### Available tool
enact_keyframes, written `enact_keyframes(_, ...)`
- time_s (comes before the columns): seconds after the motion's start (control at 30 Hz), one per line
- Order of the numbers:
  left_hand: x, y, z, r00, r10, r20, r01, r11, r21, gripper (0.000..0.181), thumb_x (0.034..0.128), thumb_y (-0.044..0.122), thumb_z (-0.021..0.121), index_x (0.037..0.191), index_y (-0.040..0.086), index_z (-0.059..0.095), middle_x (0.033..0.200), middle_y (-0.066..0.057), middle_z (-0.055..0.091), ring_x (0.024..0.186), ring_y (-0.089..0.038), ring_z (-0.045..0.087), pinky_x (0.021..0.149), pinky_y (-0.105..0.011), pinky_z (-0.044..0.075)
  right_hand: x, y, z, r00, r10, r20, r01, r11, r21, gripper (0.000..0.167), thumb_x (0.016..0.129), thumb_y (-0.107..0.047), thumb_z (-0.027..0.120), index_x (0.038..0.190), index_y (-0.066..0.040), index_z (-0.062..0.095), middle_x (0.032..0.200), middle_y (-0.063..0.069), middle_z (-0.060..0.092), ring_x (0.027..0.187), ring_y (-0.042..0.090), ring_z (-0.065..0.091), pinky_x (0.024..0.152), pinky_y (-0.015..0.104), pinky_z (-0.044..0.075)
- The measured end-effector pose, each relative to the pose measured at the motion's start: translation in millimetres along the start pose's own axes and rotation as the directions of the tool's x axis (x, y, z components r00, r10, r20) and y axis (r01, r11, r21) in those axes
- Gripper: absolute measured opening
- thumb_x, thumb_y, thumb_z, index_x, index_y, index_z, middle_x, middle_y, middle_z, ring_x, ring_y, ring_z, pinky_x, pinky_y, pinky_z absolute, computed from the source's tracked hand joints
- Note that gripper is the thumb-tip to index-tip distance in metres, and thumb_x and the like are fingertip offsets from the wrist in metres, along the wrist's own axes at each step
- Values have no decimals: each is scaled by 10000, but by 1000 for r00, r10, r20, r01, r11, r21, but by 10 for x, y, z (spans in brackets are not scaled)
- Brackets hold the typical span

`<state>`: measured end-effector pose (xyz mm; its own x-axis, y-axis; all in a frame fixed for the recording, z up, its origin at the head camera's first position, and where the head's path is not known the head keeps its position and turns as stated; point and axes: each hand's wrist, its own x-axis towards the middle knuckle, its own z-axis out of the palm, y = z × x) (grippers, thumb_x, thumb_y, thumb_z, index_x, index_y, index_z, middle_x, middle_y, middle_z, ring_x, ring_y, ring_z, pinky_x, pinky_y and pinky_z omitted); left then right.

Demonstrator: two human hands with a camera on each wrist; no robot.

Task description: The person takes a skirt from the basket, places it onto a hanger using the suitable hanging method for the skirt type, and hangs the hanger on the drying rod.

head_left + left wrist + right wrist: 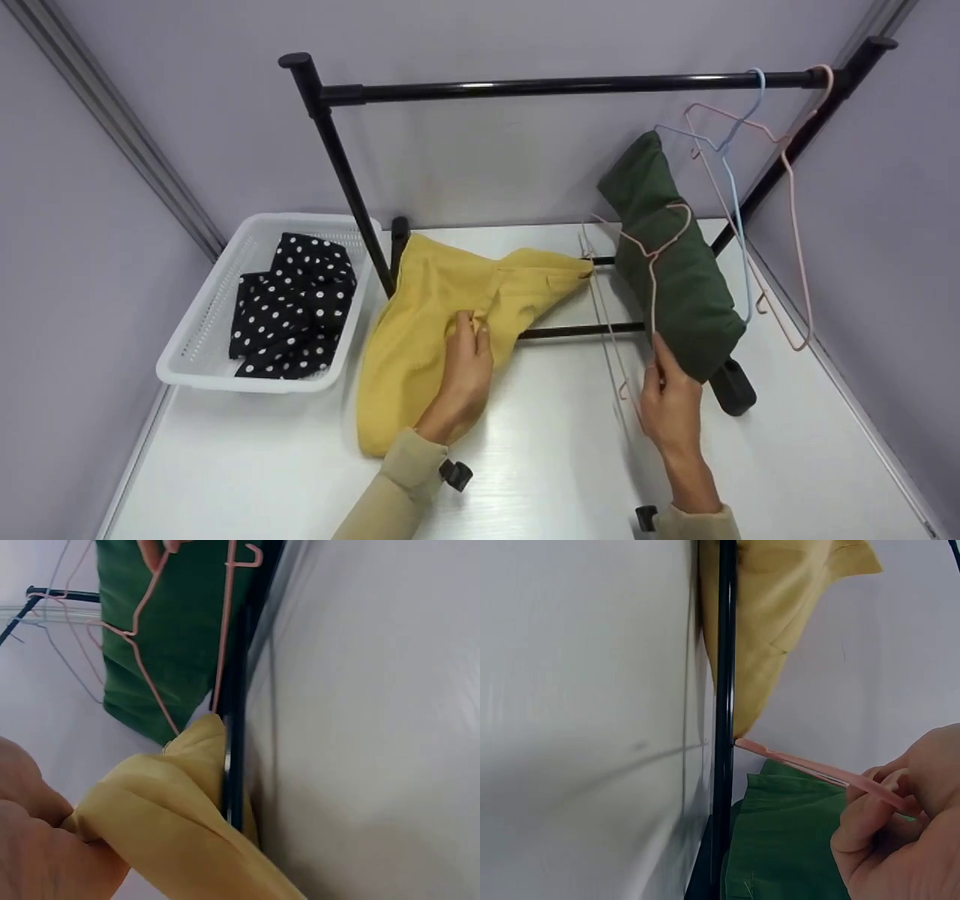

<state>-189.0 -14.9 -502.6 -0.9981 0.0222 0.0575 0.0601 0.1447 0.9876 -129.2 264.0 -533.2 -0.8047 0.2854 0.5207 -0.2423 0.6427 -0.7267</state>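
Observation:
My left hand [466, 367] pinches a fold in the middle of a yellow cloth garment [409, 360], lifted in front of the black rack. In the left wrist view, the fingers [45, 847] grip the bunched yellow fabric. My right hand [673, 409] holds a thin pink clothes hanger [652, 279] by one end, its hook toward the right. The hanger's far end meets the pointed corner of the garment's top edge; whether it sits inside is hard to tell. In the right wrist view, thumb and fingers [862, 825] pinch the hanger.
A dark green cloth item [694, 277] is behind the held hanger, at the rack's right. One blue hanger [731, 180] and a pink hanger [796, 225] hang from the black rail [525, 88]. At left, a white basket [217, 382] contains black polka-dot fabric [292, 311].

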Motion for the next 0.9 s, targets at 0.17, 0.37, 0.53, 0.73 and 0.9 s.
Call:
enact_keyframes(0.17,12,91,-65,993,59,-105,-68,994,-84,180,1120,196,387,1258,107,459,966,-40,483,927,-175,493,832,-329,419,-28,-45,47,999,22,37,-21,1000,-23,446,1002,58,535,1442,-10,564,949,194,665,799,225,588,701,144,423)
enact_keyframes(0.37,27,131,-120,960,148,-236,-185,972,-142,175,1120,216,391,1210,77,445,914,-47,470,887,-171,504,803,-311,434,4,-82,111,999,29,45,-27,998,-48,464,1019,27,526,1477,-44,536,933,188,692,768,235,600,751,294,483)
enact_keyframes(0.53,34,179,-119,933,163,-320,-245,941,-233,180,1117,190,393,1217,44,431,1043,-90,494,1006,-174,520,894,-314,452,39,-54,185,1000,27,12,-27,999,-37,471,1009,60,519,1474,-11,526,995,271,688,770,307,592,843,434,476)
enact_keyframes(0.73,25,230,-80,924,170,-342,-288,898,-333,200,1117,203,400,1242,49,425,1123,-104,523,1044,-189,537,914,-314,473,-17,-117,384,998,38,46,-36,998,-46,427,1015,38,525,1441,30,544,772,207,662,600,219,522,636,406,477)
enact_keyframes(0.9,28,227,-35,908,235,-346,-318,925,-208,196,1112,195,416,1231,43,446,1028,-103,554,949,-187,535,865,-310,461,-82,-234,572,992,36,117,-35,999,-8,450,1017,45,529,1466,48,502,558,1,451,480,65,340,487,264,328)
